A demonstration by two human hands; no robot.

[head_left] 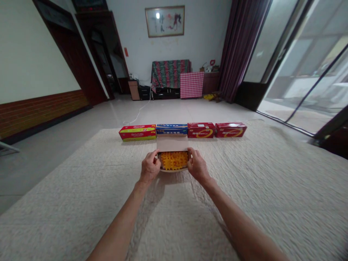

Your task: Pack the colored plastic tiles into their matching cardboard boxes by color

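Note:
A cardboard box with its lid flap raised is between my hands. Inside it lie yellow-orange plastic pieces with toothed edges, packed close together. My left hand grips the box's left end, thumb and fingers closed at the rim. At the right end, my right hand holds the box in the same way. Just behind the raised flap stands a blue box with white lettering. The underside of the open box is hidden from view.
A red and yellow-green box stands left of the blue one. Two red boxes, one nearer and one farther right, continue the row. All rest on a pale quilted cover. Beyond the tiled floor is a low cabinet.

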